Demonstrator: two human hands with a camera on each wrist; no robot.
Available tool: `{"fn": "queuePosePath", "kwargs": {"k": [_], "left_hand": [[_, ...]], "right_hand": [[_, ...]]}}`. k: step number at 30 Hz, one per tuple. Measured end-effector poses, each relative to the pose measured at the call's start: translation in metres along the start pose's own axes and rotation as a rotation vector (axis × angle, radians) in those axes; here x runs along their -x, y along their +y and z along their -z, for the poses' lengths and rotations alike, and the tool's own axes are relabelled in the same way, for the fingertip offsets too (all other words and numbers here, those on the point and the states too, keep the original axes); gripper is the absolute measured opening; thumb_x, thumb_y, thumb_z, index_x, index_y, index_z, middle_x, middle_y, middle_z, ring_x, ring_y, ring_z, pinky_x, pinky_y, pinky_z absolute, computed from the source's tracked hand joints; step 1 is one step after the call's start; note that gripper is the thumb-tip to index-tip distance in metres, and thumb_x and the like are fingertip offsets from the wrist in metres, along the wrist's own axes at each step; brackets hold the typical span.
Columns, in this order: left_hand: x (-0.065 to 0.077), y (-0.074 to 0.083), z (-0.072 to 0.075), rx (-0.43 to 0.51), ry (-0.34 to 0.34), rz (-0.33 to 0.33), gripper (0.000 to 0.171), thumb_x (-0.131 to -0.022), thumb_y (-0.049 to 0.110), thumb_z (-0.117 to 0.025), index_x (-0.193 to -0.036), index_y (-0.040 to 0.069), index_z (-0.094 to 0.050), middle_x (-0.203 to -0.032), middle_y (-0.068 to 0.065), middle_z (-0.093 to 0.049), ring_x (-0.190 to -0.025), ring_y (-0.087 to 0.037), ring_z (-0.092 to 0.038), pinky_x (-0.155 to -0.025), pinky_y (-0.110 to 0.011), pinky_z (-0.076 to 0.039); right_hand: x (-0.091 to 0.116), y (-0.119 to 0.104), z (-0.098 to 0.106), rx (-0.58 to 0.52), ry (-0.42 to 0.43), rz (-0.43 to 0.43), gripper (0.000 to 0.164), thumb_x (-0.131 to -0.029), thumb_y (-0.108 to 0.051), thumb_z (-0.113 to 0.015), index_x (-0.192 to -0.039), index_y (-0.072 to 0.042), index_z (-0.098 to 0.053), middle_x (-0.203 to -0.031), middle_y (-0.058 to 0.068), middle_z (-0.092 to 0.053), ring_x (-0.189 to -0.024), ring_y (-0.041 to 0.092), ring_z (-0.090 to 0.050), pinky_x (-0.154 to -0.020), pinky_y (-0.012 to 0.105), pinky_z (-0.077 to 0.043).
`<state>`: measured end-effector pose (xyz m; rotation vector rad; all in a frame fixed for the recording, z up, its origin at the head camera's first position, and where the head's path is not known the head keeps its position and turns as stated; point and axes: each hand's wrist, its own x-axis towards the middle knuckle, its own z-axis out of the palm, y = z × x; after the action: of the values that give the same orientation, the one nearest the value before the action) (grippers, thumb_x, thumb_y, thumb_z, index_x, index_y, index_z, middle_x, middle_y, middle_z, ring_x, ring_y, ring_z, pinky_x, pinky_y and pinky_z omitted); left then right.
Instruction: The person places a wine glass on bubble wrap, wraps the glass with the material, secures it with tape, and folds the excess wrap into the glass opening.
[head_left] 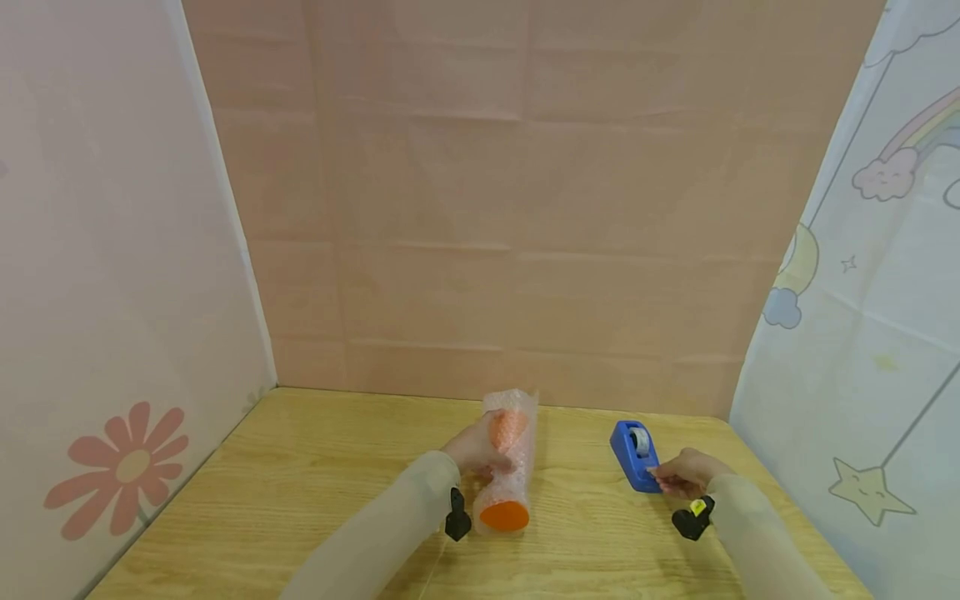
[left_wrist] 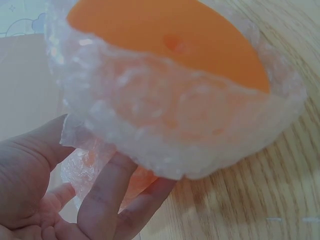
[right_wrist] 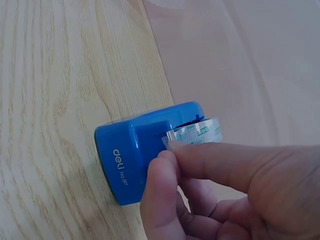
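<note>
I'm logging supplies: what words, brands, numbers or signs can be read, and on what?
"deli": blue dispenser
"No.811": same dispenser, beside the brand
Green print on the tape: too small and blurred to read surely
Yellow patch at the right wrist: any marking too small to read

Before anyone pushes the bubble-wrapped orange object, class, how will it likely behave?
The bubble-wrapped orange object may roll, since its end looks rounded. The bubble wrap will probably squash softly, being puffy, and might unwind, since a flap sticks out.
</note>
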<state>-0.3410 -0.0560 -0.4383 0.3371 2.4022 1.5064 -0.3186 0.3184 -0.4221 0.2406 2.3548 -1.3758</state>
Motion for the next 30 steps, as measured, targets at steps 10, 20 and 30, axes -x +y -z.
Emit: {"fn": "queuePosePath", "kwargs": {"k": [10, 20, 30], "left_hand": [[-0.002, 0.0, 0.001, -0.004, -0.005, -0.003, 0.094, -0.075, 0.002, -0.08, -0.151, 0.019, -0.027, -0.13, -0.017, -0.052, -0.055, -0.017, -0.044, -0.056, -0.031, -0.05], [-0.001, 0.002, 0.0, 0.012, -0.013, 0.0, 0.093, -0.075, 0.0, -0.079, -0.151, 0.019, -0.028, -0.131, -0.019, -0.051, -0.055, -0.018, -0.046, -0.056, -0.033, -0.052], [-0.001, 0.002, 0.0, -0.007, -0.012, 0.007, 0.094, -0.076, 0.002, -0.079, -0.151, 0.021, -0.027, -0.128, -0.017, -0.053, -0.051, -0.015, -0.042, -0.056, -0.032, -0.052]], "right_hand": [[0.003, -0.003, -0.002, -0.001, 0.025, 0.008, 0.017, -0.094, -0.005, -0.058, -0.083, 0.007, -0.064, -0.064, 0.001, -0.06, -0.056, 0.005, -0.058, -0.056, 0.015, -0.05], [0.003, -0.007, -0.007, 0.011, 0.116, 0.014, 0.014, -0.089, -0.004, -0.058, -0.083, 0.006, -0.065, -0.062, 0.0, -0.058, -0.054, 0.006, -0.057, -0.057, 0.019, -0.053], [0.009, -0.02, -0.004, 0.059, 0.142, 0.063, 0.018, -0.091, -0.01, -0.054, -0.091, 0.008, -0.058, -0.073, 0.003, -0.054, -0.064, 0.012, -0.055, -0.063, 0.024, -0.054]]}}
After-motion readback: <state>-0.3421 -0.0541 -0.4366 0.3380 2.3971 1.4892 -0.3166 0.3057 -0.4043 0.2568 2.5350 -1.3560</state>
